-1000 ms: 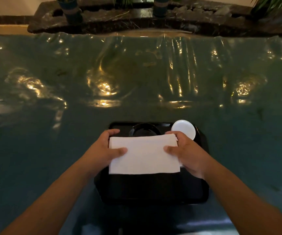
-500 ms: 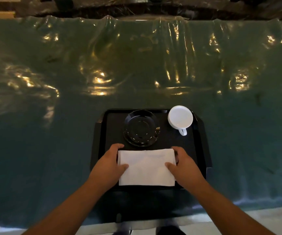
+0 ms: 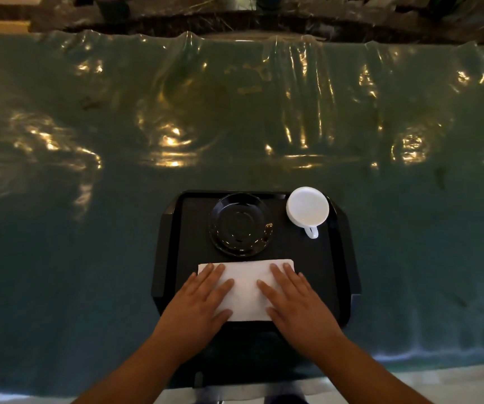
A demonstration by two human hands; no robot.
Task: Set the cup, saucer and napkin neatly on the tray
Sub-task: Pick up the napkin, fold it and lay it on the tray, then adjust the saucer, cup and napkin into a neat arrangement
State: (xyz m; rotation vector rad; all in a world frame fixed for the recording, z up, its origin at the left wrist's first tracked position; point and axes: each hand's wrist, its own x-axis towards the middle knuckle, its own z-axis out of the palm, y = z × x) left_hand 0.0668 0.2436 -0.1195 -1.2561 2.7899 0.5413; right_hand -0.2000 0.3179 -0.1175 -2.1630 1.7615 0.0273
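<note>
Pressing flat with fingers spread, both hands (image 3: 264,304) pin the napkin (image 3: 246,282), long axis left-right, on the tray (image 3: 341,258)

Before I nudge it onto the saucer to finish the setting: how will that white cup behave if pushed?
The cup looks glazed and rigid, so it would probably slide across the smooth tray rather than bend. It is wide and squat, so tipping seems unlikely. Its handle looks thin and perhaps fragile.

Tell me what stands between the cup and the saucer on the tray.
Nothing visible. The white cup stands right of the black saucer with only bare tray between them. The napkin and both hands lie nearer the person, clear of that path.
</note>
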